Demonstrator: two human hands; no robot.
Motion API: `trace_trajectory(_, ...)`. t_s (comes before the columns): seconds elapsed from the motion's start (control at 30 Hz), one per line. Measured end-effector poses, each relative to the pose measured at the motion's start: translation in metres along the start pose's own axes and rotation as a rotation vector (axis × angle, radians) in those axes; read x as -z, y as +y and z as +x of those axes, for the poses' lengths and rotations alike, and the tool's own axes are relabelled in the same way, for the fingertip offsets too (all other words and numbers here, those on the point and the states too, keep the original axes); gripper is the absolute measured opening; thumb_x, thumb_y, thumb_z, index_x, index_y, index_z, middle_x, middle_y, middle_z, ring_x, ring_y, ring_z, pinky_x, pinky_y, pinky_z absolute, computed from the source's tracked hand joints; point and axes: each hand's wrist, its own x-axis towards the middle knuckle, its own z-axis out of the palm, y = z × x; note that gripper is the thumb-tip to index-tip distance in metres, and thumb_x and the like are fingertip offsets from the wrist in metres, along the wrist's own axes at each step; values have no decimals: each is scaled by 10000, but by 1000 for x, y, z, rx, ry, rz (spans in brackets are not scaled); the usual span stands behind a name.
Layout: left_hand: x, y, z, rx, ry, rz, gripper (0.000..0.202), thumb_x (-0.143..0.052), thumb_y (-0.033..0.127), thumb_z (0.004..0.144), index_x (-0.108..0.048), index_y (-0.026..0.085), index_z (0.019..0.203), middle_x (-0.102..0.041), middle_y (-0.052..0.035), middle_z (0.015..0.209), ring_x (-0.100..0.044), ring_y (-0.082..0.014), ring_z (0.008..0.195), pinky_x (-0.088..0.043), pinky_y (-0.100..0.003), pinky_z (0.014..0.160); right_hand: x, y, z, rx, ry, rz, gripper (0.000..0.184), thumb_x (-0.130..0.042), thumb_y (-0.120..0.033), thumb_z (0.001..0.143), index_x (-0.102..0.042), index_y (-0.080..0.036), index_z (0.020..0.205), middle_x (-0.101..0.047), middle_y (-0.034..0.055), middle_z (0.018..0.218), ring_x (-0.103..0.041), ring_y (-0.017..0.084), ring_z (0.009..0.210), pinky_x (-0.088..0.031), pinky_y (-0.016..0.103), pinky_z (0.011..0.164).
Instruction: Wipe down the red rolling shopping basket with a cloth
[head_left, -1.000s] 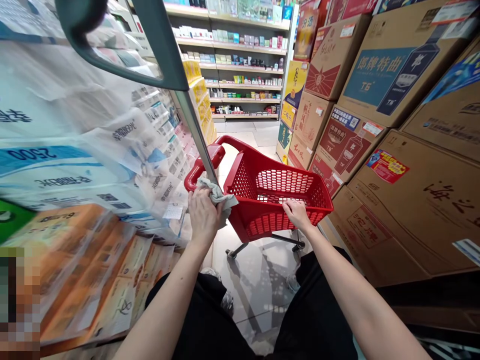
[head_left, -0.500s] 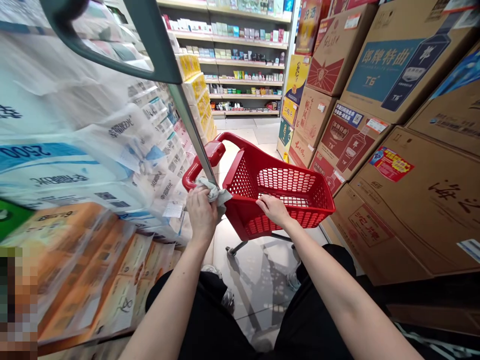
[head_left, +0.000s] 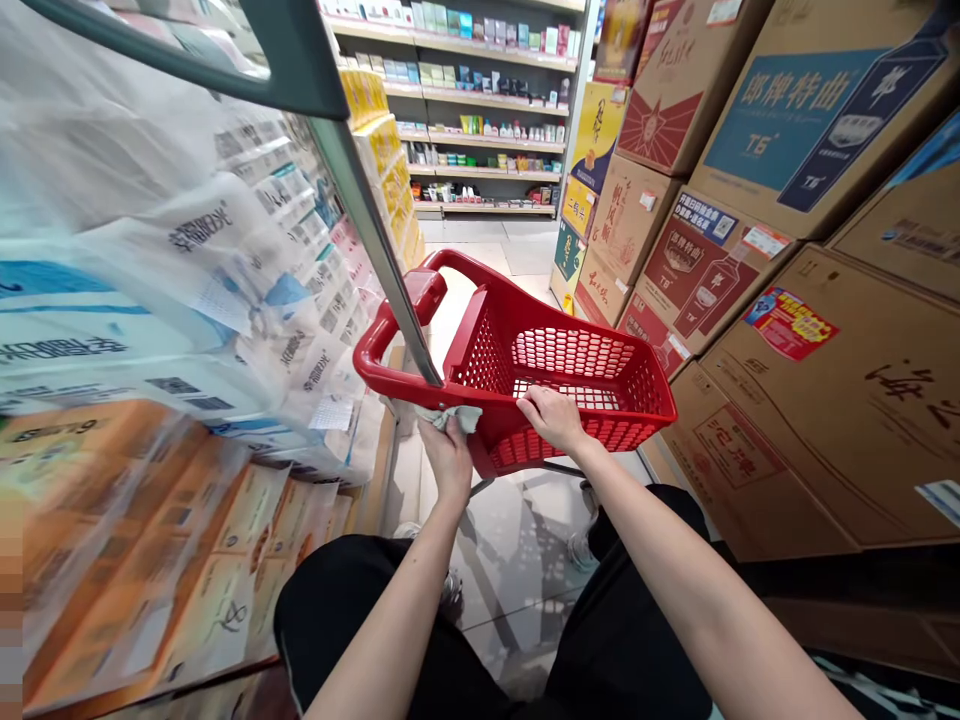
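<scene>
A red plastic shopping cart (head_left: 487,408) with perforated basket walls stands in front of me. My left hand (head_left: 448,462) presses a pale crumpled cloth (head_left: 454,415) against the outer side of the cart, just below its frame near the metal pole. Most of the cloth shows above my fingers. My right hand (head_left: 553,418) is closed over the basket's near rim, its fingers curled to the inside. A metal pole (head_left: 382,255) rises from the cart's left end to a dark grey handle (head_left: 300,70) at upper left.
Wrapped tissue packs (head_left: 202,250) are stacked on the left, with orange packs (head_left: 112,530) below. Cardboard cartons (head_left: 795,400) rise on the right. Shelves of small boxed goods (head_left: 487,110) stand at the end of the tiled aisle (head_left: 517,600).
My left hand has moved with the cloth from the frame beside the pole's base down and right to the cart's outer side. My right hand stays on the rim.
</scene>
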Motion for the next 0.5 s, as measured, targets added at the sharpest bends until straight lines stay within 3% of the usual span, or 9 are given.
trace_trajectory(0.13,-3,-31,-10,57,-192,29,270,-438,282,867,-471,158,1104,-549,-113,1068,-538,-211,1007,-434,-386,897,0,-1,3,-36,-19,-30,371,-278,-462,982,-557,-221,941,-659,10,916,-584,145,851,-295,236,638)
trace_trajectory(0.2,-1,-38,-12,65,-243,31,210,-459,262,841,-506,161,1019,-573,-90,987,-560,-205,917,-458,-386,843,0,-2,4,-42,-26,-40,376,-272,-463,983,-558,-221,948,-659,12,922,-584,145,855,-294,236,636)
trace_trajectory(0.3,4,-26,-7,50,-245,25,226,-459,283,844,-508,173,1036,-581,-82,1000,-565,-205,918,-456,-385,846,-1,-2,4,-38,-26,-48,372,-268,-459,984,-552,-223,944,-658,9,921,-584,143,850,-289,236,631)
trace_trajectory(0.43,11,2,5,60,-86,13,335,-427,362,886,-441,180,1167,-538,-118,1152,-516,-227,1091,-400,-395,950,1,-4,0,-31,-27,-51,370,-266,-453,986,-551,-220,942,-659,11,926,-584,143,853,-289,236,635)
trace_trajectory(0.5,15,7,8,62,-74,-21,356,-418,386,895,-428,185,1189,-517,-125,1202,-490,-228,1143,-371,-399,988,3,-6,-2,-29,-32,-53,370,-264,-449,986,-551,-220,944,-659,14,930,-582,143,862,-289,235,636)
